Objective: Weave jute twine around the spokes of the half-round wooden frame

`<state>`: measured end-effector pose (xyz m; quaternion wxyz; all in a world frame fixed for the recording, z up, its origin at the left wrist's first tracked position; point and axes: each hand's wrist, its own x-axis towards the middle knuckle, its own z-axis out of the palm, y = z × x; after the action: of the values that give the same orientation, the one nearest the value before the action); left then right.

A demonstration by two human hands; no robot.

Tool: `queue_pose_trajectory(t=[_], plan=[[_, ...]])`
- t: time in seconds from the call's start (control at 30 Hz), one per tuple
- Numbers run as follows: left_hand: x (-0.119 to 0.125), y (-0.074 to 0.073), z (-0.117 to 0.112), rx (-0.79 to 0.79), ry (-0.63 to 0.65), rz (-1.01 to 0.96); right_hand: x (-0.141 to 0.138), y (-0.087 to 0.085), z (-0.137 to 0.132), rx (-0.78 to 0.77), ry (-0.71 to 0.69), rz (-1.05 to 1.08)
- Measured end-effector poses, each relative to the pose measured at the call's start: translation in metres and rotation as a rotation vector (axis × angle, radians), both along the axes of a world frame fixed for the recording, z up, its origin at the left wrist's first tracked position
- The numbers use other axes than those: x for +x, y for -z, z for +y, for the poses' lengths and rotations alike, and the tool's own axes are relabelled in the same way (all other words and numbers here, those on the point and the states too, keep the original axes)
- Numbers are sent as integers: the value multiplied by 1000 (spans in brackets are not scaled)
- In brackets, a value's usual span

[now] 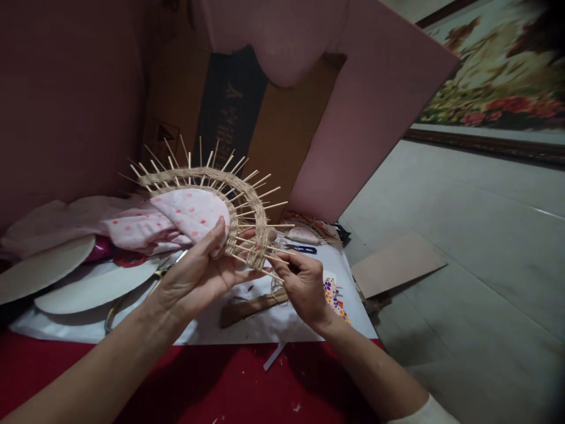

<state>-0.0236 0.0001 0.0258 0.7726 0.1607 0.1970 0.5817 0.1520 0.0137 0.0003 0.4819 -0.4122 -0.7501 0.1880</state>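
Observation:
My left hand (205, 271) holds up a half-round woven piece (260, 221) by its lower edge, thumb on the front and fingers behind. Its middle is covered in white cloth with pink dots (194, 212). Thin wooden sticks fan out from it, crossed by two bands of woven twine. My right hand (304, 282) is closed at the lower right end of the outer band, thumb and fingers pinched by a stick end and the twine. Exactly what lies between those fingertips is hidden. A ball of twine (269, 235) shows behind the woven piece.
Dotted cloth (136, 229), white curved boards (101, 285), scissors (161, 272), blue snips (304, 249) and a brown strip (251, 307) lie on the white sheet (198, 333). A pink-sided cardboard box (291, 147) stands behind. A flat board (397, 265) lies on the tiled floor at right.

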Motion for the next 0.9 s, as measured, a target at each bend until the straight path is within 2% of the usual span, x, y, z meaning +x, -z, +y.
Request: queue_pose_trajectory(t=[0.13,0.37,0.47,0.63,0.7,0.77,0.9], plan=[[-1,1,0,10,-45,-12,-4,-1,5,-48,-45,17],[-3,3,4,-2,-128,4,2,1,-5,-18,-12,9],[-4,5,6,1,-130,22,7,-4,-10,-25,-26,-2],[-4,5,5,49,-85,77,14,-11,-13,-167,-85,26],[-4,4,4,48,-85,99,16,-12,-16,-180,-77,31],[-3,3,3,34,-99,115,18,-13,-21,-121,-53,-3],[-2,4,3,47,-82,124,19,-22,-28,136,-29,-165]])
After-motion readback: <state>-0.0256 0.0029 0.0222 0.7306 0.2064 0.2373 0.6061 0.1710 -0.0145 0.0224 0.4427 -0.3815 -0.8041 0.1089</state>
